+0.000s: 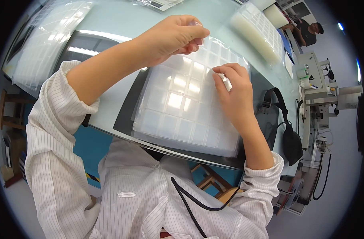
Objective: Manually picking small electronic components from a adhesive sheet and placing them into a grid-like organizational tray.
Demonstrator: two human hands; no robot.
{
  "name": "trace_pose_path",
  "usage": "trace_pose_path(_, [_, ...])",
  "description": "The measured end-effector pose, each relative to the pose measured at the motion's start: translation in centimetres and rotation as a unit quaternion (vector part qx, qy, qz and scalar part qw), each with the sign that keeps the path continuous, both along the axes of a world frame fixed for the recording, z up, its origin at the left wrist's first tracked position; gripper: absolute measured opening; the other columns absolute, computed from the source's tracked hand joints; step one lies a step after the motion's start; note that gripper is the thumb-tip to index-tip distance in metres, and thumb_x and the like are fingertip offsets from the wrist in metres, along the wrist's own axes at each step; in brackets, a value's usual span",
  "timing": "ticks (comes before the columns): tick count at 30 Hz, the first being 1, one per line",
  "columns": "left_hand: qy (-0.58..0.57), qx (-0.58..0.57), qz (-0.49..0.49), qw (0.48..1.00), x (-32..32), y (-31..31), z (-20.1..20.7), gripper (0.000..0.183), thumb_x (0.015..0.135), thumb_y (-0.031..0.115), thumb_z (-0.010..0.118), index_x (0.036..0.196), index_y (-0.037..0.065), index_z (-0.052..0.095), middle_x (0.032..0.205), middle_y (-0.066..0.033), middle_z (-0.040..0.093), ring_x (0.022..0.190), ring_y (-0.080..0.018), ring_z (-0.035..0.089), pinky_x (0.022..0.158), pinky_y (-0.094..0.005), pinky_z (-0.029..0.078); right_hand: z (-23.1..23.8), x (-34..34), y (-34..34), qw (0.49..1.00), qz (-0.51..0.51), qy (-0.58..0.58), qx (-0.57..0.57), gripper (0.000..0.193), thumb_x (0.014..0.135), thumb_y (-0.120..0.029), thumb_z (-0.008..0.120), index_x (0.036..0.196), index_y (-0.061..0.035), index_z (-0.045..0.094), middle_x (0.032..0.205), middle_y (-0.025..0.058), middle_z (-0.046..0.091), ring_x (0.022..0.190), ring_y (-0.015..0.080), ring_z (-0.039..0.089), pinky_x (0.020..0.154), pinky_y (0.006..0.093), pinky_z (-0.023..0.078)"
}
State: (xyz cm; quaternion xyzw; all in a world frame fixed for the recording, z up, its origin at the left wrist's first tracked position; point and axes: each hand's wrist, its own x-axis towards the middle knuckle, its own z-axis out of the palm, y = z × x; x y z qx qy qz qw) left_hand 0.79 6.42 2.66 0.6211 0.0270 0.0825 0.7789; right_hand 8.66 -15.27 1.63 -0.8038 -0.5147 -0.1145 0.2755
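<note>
A stack of clear plastic sheets (166,123), divided into square pockets, lies in front of me and reflects the ceiling lights. Above its far edge is my left hand (176,38), its thumb and fingers pinched together. A tiny shiny bit shows at those fingertips, too small to name. My right hand (237,93) hovers over the right part of the stack with curled fingers. Between its thumb and palm sits a small crumpled white piece (226,83), partly hidden by the fingers.
A dark mat (128,109) lies under the sheets on the pale glass-topped table (118,85). More pocketed sheets (46,44) are at the left, and a thick stack (255,34) is at the far right. A black strapped pouch (292,143) rests at the right edge. Another person (307,32) is beyond.
</note>
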Motion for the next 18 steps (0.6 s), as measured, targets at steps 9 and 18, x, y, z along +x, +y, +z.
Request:
trace_pose_path(9, [-0.022, 0.003, 0.043, 0.999, -0.3, 0.8, -1.2, 0.018, 0.095, 0.027, 0.069, 0.092, 0.011, 0.060, 0.085, 0.0004, 0.062, 0.077, -0.0085, 0.058, 0.078, -0.0239, 0.048, 0.2, 0.1, 0.3, 0.999, -0.001, -0.031, -0.012, 0.009, 0.085, -0.005, 0.072, 0.093, -0.0021, 0.069, 0.100, 0.0091, 0.066, 0.100, 0.0289, 0.059, 0.088, 0.0370, 0.047])
trace_pose_path(18, [-0.056, -0.009, 0.071, 0.996, -0.3, 1.2, -1.4, 0.022, 0.094, 0.024, 0.068, 0.097, 0.003, 0.062, 0.089, -0.0066, 0.065, 0.083, -0.0133, 0.064, 0.084, -0.0281, 0.054, 0.1, 0.0, 0.6, 0.998, -0.012, -0.066, 0.011, 0.011, 0.084, -0.005, 0.073, 0.093, -0.0020, 0.069, 0.102, 0.0093, 0.066, 0.101, 0.0298, 0.057, 0.090, 0.0381, 0.046])
